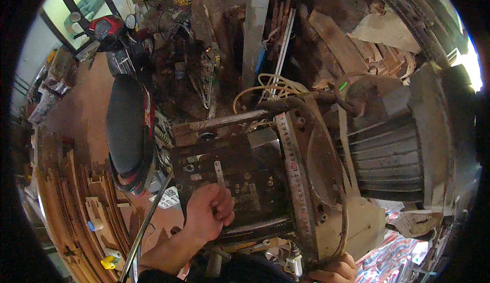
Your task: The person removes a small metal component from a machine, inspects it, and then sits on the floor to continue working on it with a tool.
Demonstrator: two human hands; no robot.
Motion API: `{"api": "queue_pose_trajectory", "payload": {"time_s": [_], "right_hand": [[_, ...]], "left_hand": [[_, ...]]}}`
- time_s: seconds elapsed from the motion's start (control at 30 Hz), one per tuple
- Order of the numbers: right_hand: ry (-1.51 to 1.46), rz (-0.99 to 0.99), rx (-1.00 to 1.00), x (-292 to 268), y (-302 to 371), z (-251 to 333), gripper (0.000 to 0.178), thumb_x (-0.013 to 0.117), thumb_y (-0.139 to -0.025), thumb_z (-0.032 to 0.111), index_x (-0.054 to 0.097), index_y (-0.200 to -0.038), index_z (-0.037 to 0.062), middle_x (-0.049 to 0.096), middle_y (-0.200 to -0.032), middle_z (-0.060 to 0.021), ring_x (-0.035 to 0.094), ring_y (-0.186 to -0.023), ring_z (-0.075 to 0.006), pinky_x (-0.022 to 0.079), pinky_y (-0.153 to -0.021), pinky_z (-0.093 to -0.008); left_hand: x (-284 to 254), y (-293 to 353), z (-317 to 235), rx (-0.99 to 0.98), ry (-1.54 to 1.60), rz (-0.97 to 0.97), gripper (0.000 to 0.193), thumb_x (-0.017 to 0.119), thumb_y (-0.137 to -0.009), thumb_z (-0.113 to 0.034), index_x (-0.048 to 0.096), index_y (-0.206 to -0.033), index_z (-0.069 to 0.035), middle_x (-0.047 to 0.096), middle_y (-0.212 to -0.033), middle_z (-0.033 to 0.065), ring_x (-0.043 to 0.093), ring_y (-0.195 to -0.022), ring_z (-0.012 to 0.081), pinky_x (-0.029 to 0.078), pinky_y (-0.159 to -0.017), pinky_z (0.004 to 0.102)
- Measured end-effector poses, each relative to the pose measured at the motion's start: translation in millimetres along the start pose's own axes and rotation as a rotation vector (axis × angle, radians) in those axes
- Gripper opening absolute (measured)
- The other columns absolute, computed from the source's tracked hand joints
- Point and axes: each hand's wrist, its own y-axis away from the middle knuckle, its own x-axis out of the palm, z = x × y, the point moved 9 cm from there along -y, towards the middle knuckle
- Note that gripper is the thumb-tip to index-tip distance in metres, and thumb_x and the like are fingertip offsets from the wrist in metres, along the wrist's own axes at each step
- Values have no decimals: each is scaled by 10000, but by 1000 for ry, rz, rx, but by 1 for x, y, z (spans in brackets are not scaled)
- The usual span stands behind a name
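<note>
My left hand [208, 211] is closed on the lower end of a thin flat metal strip [219, 173] that stands up against the dark, greasy metal plate [240, 181] of a machine. My right hand [334, 271] sits at the lower edge of the view, gripping the bottom of a large round flange [326, 176]. A measuring tape [294, 173] runs down along the flange's left rim. Behind the flange sits a big ribbed grey motor housing [393, 155].
A parked motorbike with a black seat [127, 125] and red front stands at the left. Stacked curved wooden pieces [66, 206] fill the lower left. A thin metal rod [148, 222] leans beside my left forearm. Planks, scrap wood and yellow cable [270, 86] lie behind the machine.
</note>
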Motion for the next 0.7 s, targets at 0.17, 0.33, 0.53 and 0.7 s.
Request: {"api": "queue_pose_trajectory", "payload": {"time_s": [0.17,0.33,0.53,0.7], "right_hand": [[-44,54,-1,-3,-9,-3,216,872,-758,157,785,-950,108,719,-926,-89,697,-842,-316,561,-723,-426],[-96,101,-28,-6,-15,-6,225,835,-754,150,789,-968,97,720,-944,-102,699,-863,-327,562,-731,-434],[-206,156,-88,-10,-11,-15,278,778,-722,147,768,-980,42,696,-927,-101,662,-810,-322,535,-698,-443],[-184,27,-155,-15,-10,-11,284,772,-733,153,764,-995,43,665,-875,-94,616,-737,-296,479,-622,-403]], "left_hand": [[-5,2,-9,22,21,4,455,611,-1024,-499,438,-753,-177,407,-672,7,364,-555,166,314,-479,354],[3,1,-26,137,-170,-72,422,562,-1085,-497,514,-853,-148,477,-704,13,401,-530,146,387,-471,340],[19,-6,-25,168,-251,-152,293,601,-1072,-289,583,-857,-90,519,-706,31,401,-525,118,427,-492,333],[38,-22,-44,271,-458,-114,237,670,-1039,-317,617,-946,-106,507,-755,-8,496,-611,115,473,-496,337]]}}
